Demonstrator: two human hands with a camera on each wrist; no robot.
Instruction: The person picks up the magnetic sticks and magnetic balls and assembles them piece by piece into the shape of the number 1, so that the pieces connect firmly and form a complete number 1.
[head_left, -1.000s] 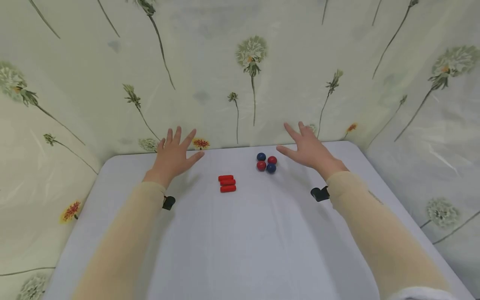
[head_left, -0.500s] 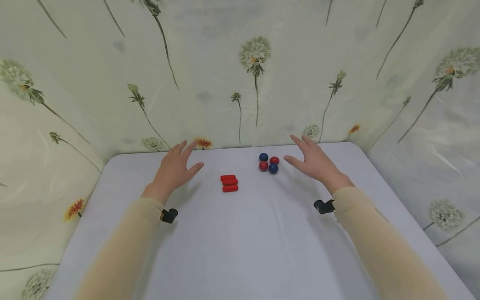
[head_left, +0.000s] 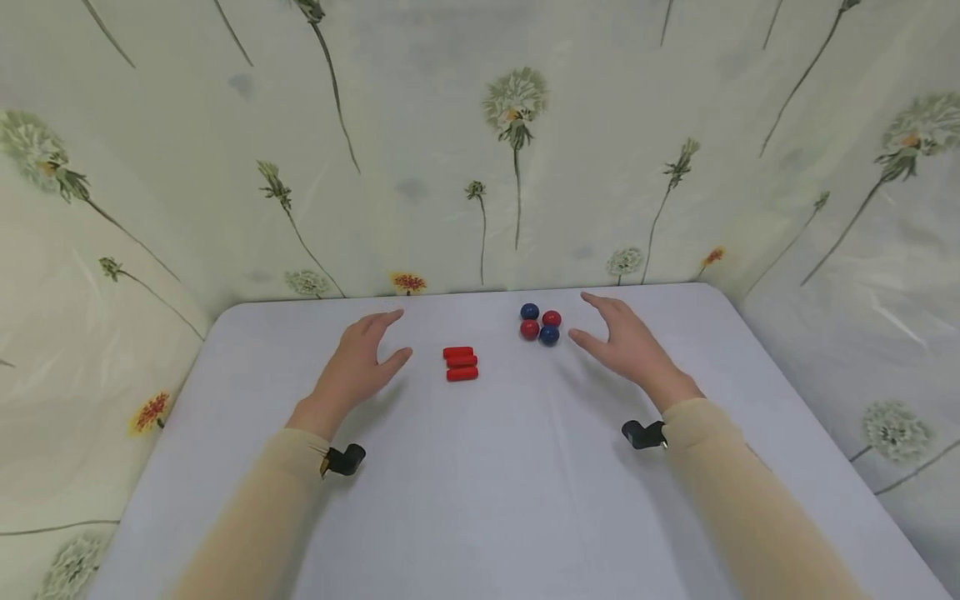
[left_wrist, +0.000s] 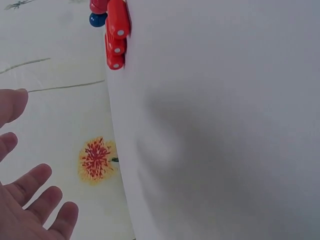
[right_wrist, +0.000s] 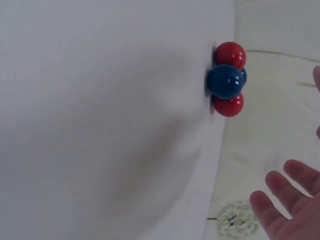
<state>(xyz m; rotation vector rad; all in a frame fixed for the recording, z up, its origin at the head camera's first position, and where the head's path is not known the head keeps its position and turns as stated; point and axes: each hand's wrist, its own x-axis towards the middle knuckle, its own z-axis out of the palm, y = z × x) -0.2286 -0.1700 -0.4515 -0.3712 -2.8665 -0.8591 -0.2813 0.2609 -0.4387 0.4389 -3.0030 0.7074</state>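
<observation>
My left hand (head_left: 358, 367) hovers over the table to the left of three red cylinders (head_left: 461, 362), fingers relaxed and holding nothing. The cylinders lie side by side, and the left wrist view shows a pale dot on the near end of each red cylinder (left_wrist: 118, 20). My right hand (head_left: 628, 343) hovers just right of a cluster of glossy balls, two red and two blue, its fingers loosely bent and apart from them. In the right wrist view a blue ball (right_wrist: 225, 81) sits in front, between a red ball (right_wrist: 231, 55) and another red one.
A white-covered table (head_left: 495, 500) carries the cylinders and balls towards its far edge. Behind it and at both sides hangs a pale curtain (head_left: 420, 150) printed with dandelions. A small black camera (head_left: 345, 460) sits on the left wrist, another camera (head_left: 643, 434) on the right.
Both hands have drawn back from the far edge and sunk lower, their spread fingers now more bent. The cylinders and balls keep their places on the table; the view has shifted slightly.
</observation>
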